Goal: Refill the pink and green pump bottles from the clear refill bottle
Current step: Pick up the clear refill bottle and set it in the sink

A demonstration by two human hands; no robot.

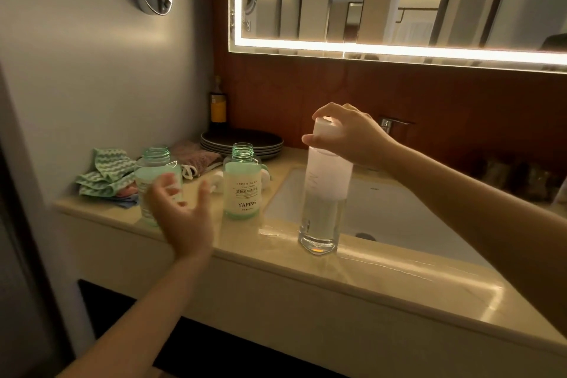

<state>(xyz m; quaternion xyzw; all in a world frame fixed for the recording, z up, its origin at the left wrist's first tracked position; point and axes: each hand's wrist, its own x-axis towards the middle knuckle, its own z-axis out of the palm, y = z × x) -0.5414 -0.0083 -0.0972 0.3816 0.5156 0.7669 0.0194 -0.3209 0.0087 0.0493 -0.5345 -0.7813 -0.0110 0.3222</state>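
The tall clear refill bottle (322, 212) stands upright on the counter's front edge beside the sink. My right hand (349, 138) grips its white cap from above. Two green-tinted bottles stand uncapped to the left: one with a cream YAPING label (242, 187), and another (153, 175) partly hidden behind my left hand (181, 212). That hand hovers with spread fingers just in front of the left bottle and holds nothing. White pump heads (219, 182) lie on the counter behind the bottles.
The white sink basin (399, 212) lies right of the bottles, with a faucet (391, 123) behind my right hand. Stacked dark plates (242, 139), a dark bottle (218, 107), a brown cloth (196, 155) and folded green cloths (106, 175) crowd the back left. The beige counter (399, 282) runs forward.
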